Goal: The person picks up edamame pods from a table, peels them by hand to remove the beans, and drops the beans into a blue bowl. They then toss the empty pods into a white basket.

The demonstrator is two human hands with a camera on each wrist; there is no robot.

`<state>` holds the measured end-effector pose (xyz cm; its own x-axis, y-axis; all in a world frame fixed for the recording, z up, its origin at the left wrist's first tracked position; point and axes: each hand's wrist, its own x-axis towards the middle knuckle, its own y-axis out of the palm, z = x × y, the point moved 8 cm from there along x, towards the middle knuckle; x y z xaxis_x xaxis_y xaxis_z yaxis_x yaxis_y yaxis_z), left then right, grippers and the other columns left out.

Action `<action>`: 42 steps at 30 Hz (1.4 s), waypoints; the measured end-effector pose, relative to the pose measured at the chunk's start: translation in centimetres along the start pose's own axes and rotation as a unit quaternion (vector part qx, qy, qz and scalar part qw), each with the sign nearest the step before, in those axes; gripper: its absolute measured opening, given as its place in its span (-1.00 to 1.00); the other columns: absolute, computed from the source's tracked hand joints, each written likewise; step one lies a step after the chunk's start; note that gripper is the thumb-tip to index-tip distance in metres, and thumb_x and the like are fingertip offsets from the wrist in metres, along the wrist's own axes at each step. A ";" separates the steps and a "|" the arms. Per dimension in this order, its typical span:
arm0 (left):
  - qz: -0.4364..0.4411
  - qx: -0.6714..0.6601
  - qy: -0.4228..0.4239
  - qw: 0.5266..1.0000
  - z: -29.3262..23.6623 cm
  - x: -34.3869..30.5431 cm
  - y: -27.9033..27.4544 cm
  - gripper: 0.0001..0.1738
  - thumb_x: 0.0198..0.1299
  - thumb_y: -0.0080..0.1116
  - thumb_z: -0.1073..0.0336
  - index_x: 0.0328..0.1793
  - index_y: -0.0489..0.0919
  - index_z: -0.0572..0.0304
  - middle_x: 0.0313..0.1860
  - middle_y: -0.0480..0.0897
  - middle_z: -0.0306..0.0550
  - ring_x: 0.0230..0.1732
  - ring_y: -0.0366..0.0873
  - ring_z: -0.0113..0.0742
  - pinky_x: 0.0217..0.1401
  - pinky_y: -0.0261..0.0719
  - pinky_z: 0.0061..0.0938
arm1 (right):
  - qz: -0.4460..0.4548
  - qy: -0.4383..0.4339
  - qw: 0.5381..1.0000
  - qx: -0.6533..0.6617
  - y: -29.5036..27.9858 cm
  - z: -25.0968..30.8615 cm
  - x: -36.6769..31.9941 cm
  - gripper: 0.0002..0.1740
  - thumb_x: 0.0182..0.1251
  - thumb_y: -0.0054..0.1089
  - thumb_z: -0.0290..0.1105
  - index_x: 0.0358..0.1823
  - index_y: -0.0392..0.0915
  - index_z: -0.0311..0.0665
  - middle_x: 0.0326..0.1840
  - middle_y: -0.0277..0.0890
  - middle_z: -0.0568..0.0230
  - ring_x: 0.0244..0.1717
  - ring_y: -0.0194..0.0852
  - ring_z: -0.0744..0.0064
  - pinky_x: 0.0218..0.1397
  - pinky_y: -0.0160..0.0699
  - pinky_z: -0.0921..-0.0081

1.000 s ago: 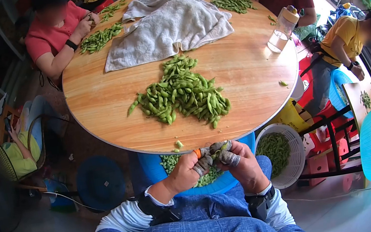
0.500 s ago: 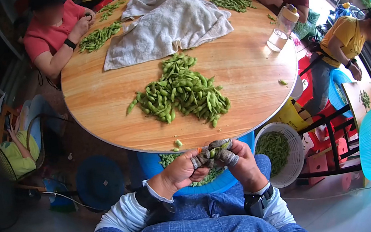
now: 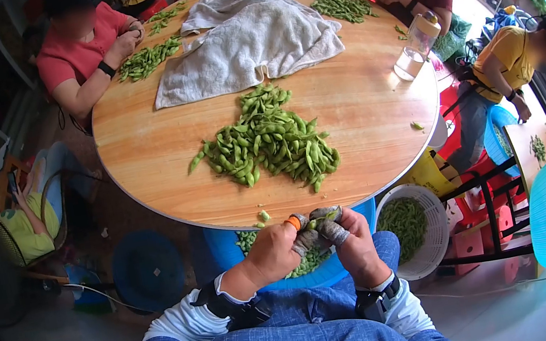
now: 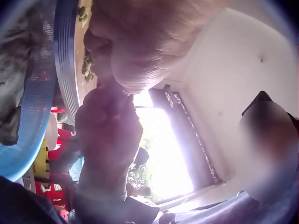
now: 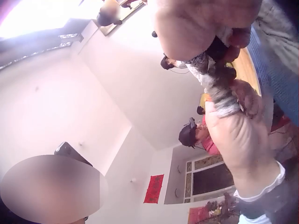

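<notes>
In the head view my left hand (image 3: 270,253) and right hand (image 3: 358,248) meet at the table's near edge, over a blue basin (image 3: 222,248) with shelled green beans (image 3: 246,240). Grey wrappings cover some thumbs and fingers, and an orange band (image 3: 293,223) circles a left finger. Between the fingertips both hands pinch a green soybean pod (image 3: 330,218), mostly covered by the wrapped fingers. In the right wrist view my left hand (image 5: 240,128) reaches up to the curled right fingers; the pod is hidden there.
A pile of soybean pods (image 3: 267,135) lies on the round wooden table (image 3: 158,167), before a grey towel (image 3: 252,38). A bottle (image 3: 416,48) stands at the right. A white basket (image 3: 443,229) of pods sits beside my right leg. Other people sit around.
My left hand has turned slightly, its knuckles now more toward the camera, and its wrapped thumb sits lower. The pod shows between the fingertips in the last two frames. The pile is unchanged.
</notes>
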<state>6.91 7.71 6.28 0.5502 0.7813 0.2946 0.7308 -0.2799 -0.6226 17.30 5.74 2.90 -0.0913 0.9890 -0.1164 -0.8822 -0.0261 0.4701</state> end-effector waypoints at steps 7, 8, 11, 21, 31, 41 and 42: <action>0.167 -0.599 -0.274 0.733 1.1 -1.1 3.1 -0.88 0.19 -0.10 0.31 -0.27 0.44 0.16 -0.64 0.33 -0.37 -0.71 0.15 -0.66 -0.68 0.05 -0.74 | 0.070 -0.046 0.996 0.019 0.6 0.6 -0.6 -0.74 0.14 0.07 -0.47 -0.13 0.41 -0.40 -0.20 0.47 0.29 -0.20 0.40 0.55 -0.10 0.36 0.64; 0.162 -0.569 -0.266 0.761 1.3 -1.0 2.9 -0.86 0.19 -0.10 0.29 -0.27 0.43 0.17 -0.64 0.34 -0.36 -0.71 0.15 -0.66 -0.68 0.05 -0.74 | 0.063 -0.053 0.997 0.009 0.5 0.6 -0.6 -0.74 0.14 0.06 -0.48 -0.12 0.40 -0.41 -0.19 0.47 0.29 -0.19 0.40 0.55 -0.09 0.35 0.63; 0.097 -0.463 -0.207 0.856 1.8 -0.4 1.8 -0.84 0.19 -0.08 0.28 -0.24 0.43 0.21 -0.61 0.36 -0.34 -0.69 0.17 -0.66 -0.68 0.06 -0.76 | 0.045 -0.066 0.996 -0.029 0.7 0.8 -0.8 -0.74 0.15 0.05 -0.50 -0.12 0.39 -0.42 -0.19 0.47 0.28 -0.18 0.39 0.55 -0.07 0.34 0.62; 0.080 -0.736 -0.266 0.617 3.6 -1.4 2.9 -0.87 0.15 -0.13 0.37 -0.23 0.44 0.19 -0.61 0.38 -0.23 -0.64 0.19 -0.57 -0.66 0.12 -0.73 | -0.063 -0.078 0.992 -0.071 -1.8 2.2 -1.1 -0.78 0.17 0.03 -0.46 -0.15 0.40 -0.37 -0.30 0.47 0.32 -0.32 0.38 0.63 -0.28 0.36 0.70; 0.101 -0.747 -0.284 0.592 2.8 -1.5 3.9 -0.91 0.08 0.01 0.34 -0.33 0.46 0.18 -0.61 0.46 -0.19 -0.67 0.21 -0.56 -0.68 0.10 -0.73 | -0.197 0.013 0.973 0.117 -9.6 0.1 -4.1 -0.71 0.13 0.03 -0.42 -0.13 0.38 -0.41 -0.42 0.44 0.25 -0.49 0.35 0.55 -0.59 0.25 0.77; 0.034 -0.607 -0.303 0.734 2.4 -2.0 3.3 -0.85 0.00 0.18 0.28 -0.45 0.51 0.19 -0.63 0.48 -0.28 -0.70 0.31 -0.60 -0.70 0.15 -0.76 | 0.078 -0.012 0.994 -0.072 0.9 1.3 -1.8 -0.69 0.18 0.05 -0.45 -0.06 0.38 -0.43 -0.12 0.43 0.34 -0.11 0.33 0.60 0.00 0.29 0.62; 0.028 -0.593 -0.303 0.746 2.6 -2.1 3.2 -0.84 0.00 0.19 0.27 -0.46 0.51 0.18 -0.63 0.48 -0.30 -0.69 0.32 -0.61 -0.69 0.16 -0.77 | 0.074 -0.010 0.994 -0.073 0.9 1.2 -1.8 -0.69 0.18 0.05 -0.45 -0.06 0.38 -0.43 -0.12 0.43 0.34 -0.11 0.33 0.60 0.00 0.28 0.62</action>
<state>7.08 6.56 1.79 0.5721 0.7578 -0.3137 0.7551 -0.3374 0.5621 17.24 4.08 4.62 -0.2175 0.9753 -0.0370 -0.9178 -0.1915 0.3478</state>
